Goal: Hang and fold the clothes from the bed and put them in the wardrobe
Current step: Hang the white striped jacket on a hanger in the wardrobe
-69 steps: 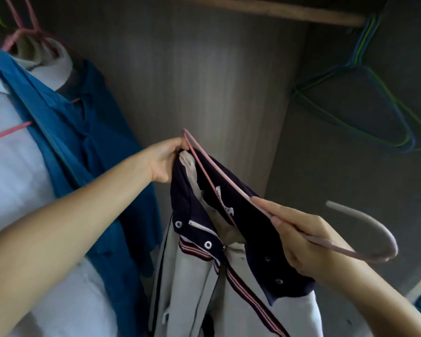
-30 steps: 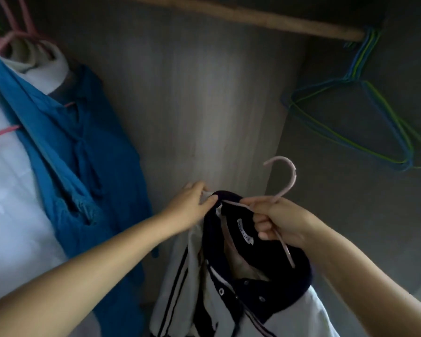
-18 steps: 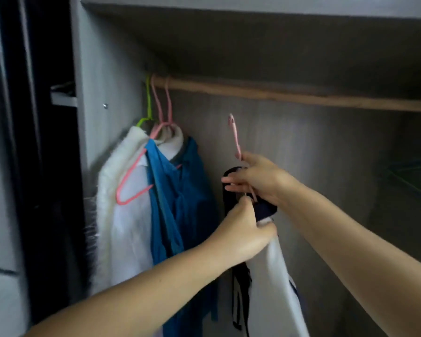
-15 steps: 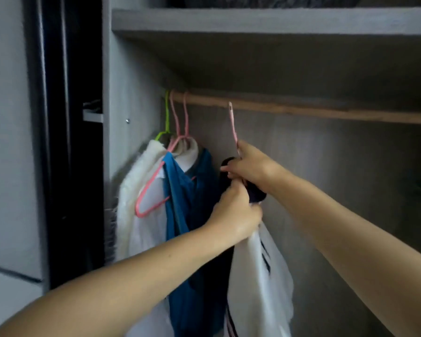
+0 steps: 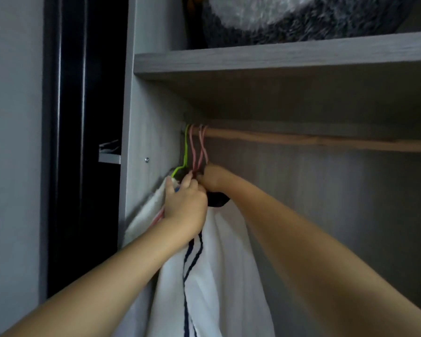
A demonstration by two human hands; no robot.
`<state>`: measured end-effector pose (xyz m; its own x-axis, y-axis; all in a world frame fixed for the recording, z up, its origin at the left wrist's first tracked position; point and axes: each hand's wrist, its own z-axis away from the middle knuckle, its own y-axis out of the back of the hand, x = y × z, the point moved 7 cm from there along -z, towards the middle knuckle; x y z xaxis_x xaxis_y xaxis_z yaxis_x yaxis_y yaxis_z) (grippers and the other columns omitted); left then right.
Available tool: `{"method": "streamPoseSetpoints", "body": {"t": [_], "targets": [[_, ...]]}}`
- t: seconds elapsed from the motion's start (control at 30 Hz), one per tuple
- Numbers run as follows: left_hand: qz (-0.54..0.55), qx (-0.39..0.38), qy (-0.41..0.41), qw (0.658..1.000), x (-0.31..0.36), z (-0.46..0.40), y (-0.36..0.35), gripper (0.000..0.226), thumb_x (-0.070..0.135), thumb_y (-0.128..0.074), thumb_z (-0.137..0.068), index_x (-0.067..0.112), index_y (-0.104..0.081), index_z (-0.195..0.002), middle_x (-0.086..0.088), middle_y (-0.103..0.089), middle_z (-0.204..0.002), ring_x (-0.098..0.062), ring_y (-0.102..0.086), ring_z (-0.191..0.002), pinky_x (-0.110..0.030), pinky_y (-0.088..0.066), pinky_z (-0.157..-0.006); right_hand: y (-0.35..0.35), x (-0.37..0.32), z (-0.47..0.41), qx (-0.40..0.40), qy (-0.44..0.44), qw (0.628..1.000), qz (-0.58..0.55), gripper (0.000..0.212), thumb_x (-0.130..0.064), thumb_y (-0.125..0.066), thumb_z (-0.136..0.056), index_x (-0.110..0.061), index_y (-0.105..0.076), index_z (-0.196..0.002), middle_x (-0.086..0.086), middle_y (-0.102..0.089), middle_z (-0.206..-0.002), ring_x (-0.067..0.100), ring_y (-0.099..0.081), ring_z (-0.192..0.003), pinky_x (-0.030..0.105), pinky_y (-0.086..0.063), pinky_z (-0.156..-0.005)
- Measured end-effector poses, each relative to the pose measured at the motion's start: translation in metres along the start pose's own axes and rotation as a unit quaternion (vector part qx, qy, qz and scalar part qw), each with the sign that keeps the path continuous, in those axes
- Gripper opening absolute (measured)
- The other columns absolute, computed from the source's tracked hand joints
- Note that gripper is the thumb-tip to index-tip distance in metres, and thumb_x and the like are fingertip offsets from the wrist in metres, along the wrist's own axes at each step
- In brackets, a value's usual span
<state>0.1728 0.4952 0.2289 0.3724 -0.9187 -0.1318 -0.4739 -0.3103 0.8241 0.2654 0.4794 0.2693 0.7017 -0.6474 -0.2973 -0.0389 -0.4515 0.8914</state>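
A white shirt with a navy collar and navy stripes [image 5: 219,259] hangs on a pink hanger [image 5: 204,147] whose hook is over the wooden rail [image 5: 314,141] at the wardrobe's left end. My right hand [image 5: 210,177] grips the hanger's neck just under the hook. My left hand [image 5: 186,205] holds the shirt's collar area right beside it, fingers curled into the cloth. A green hanger [image 5: 185,152] and another pink hanger [image 5: 192,148] hang on the rail just left of it, carrying a white fluffy garment [image 5: 146,212].
The wardrobe's left side panel [image 5: 151,132] stands close to the hanging clothes. A grey shelf [image 5: 277,59] above the rail holds a grey and white fluffy item [image 5: 289,18]. The rail runs bare to the right. A dark gap [image 5: 83,142] lies left of the panel.
The hanger with the shirt went from held low in front of me up onto the rail, then slid left against the other hangers. Both hands followed it.
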Motion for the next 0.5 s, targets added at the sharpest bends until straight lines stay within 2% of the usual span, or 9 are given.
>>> {"method": "streamPoseSetpoints", "body": {"t": [0.07, 0.13, 0.23, 0.27, 0.3, 0.37, 0.4, 0.43, 0.5], "targets": [[-0.027, 0.004, 0.001, 1.000, -0.008, 0.004, -0.008, 0.049, 0.012, -0.031, -0.100, 0.011, -0.023, -0.148, -0.007, -0.013, -0.157, -0.022, 0.003, -0.147, -0.056, -0.003, -0.116, -0.007, -0.001, -0.001, 0.024, -0.012, 0.999, -0.035, 0.038, -0.020, -0.046, -0.098, 0.003, -0.052, -0.127, 0.021, -0.054, -0.129, 0.034, -0.052, -0.120, 0.028, -0.038, -0.086], [-0.049, 0.012, 0.001, 0.999, -0.011, 0.007, -0.008, 0.054, 0.012, -0.035, -0.097, 0.008, -0.017, -0.149, -0.009, -0.010, -0.157, -0.025, 0.004, -0.147, -0.058, -0.006, -0.115, -0.007, 0.001, -0.001, 0.028, -0.025, 0.998, -0.052, 0.044, -0.020, -0.044, -0.098, 0.004, -0.044, -0.135, 0.022, -0.050, -0.135, 0.035, -0.048, -0.125, 0.032, -0.039, -0.094], [-0.081, 0.020, -0.006, 0.996, -0.007, 0.011, -0.008, 0.060, 0.014, -0.035, -0.097, 0.003, -0.009, -0.149, -0.013, -0.007, -0.158, -0.028, 0.004, -0.147, -0.061, -0.006, -0.114, -0.009, 0.003, 0.012, 0.019, -0.025, 0.995, -0.092, 0.061, -0.029, -0.036, -0.103, 0.005, -0.014, -0.148, 0.021, -0.043, -0.144, 0.033, -0.043, -0.131, 0.030, -0.034, -0.101], [-0.095, 0.025, -0.012, 0.995, -0.005, 0.013, -0.010, 0.060, 0.014, -0.033, -0.097, 0.001, -0.006, -0.149, -0.015, -0.005, -0.158, -0.029, 0.004, -0.147, -0.061, -0.005, -0.114, -0.013, 0.007, 0.018, 0.024, -0.012, 0.994, -0.102, 0.062, -0.035, -0.035, -0.103, -0.002, -0.013, -0.150, 0.018, -0.043, -0.145, 0.032, -0.042, -0.132, 0.031, -0.033, -0.105], [-0.108, 0.041, -0.024, 0.993, -0.003, 0.015, -0.010, 0.059, 0.013, -0.029, -0.096, 0.000, -0.006, -0.149, -0.017, -0.004, -0.158, -0.029, 0.003, -0.147, -0.060, -0.005, -0.114, -0.014, 0.013, 0.027, 0.042, -0.002, 0.995, -0.094, 0.060, -0.042, -0.033, -0.102, -0.011, -0.018, -0.151, 0.015, -0.043, -0.145, 0.033, -0.042, -0.131, 0.037, -0.031, -0.110], [-0.121, 0.121, -0.056, 0.984, 0.006, 0.021, -0.001, 0.061, 0.011, -0.016, -0.089, 0.002, -0.019, -0.149, -0.018, -0.013, -0.158, -0.029, -0.008, -0.147, -0.060, -0.007, -0.115, -0.018, 0.037, 0.048, 0.072, -0.020, 0.996, -0.042, 0.054, -0.046, -0.029, -0.100, -0.023, -0.024, -0.149, 0.013, -0.043, -0.144, 0.034, -0.042, -0.130, 0.055, -0.024, -0.112], [-0.123, 0.158, -0.075, 0.977, 0.014, 0.026, 0.004, 0.063, 0.011, -0.015, -0.086, 0.005, -0.028, -0.148, -0.017, -0.020, -0.156, -0.028, -0.014, -0.146, -0.059, -0.009, -0.115, -0.018, 0.052, 0.061, 0.081, -0.040, 0.996, -0.015, 0.052, -0.044, -0.030, -0.101, -0.024, -0.024, -0.149, 0.014, -0.043, -0.144, 0.034, -0.040, -0.131, 0.059, -0.018, -0.113], [-0.113, 0.171, -0.105, 0.973, 0.025, 0.031, 0.007, 0.060, 0.011, -0.020, -0.087, 0.007, -0.032, -0.146, -0.016, -0.023, -0.156, -0.029, -0.015, -0.146, -0.059, -0.006, -0.115, -0.015, 0.068, 0.076, 0.092, -0.062, 0.994, 0.002, 0.051, -0.040, -0.031, -0.101, -0.024, -0.025, -0.149, 0.015, -0.042, -0.144, 0.034, -0.039, -0.132, 0.060, -0.015, -0.113], [-0.071, 0.136, -0.167, 0.974, 0.053, 0.039, 0.004, 0.052, 0.012, -0.036, -0.092, 0.008, -0.034, -0.143, -0.017, -0.021, -0.155, -0.029, -0.010, -0.147, -0.057, 0.003, -0.114, -0.005, 0.101, 0.104, 0.114, -0.104, 0.988, 0.024, 0.049, -0.035, -0.035, -0.101, -0.020, -0.028, -0.148, 0.016, -0.042, -0.144, 0.034, -0.039, -0.133, 0.059, -0.014, -0.112]]}}
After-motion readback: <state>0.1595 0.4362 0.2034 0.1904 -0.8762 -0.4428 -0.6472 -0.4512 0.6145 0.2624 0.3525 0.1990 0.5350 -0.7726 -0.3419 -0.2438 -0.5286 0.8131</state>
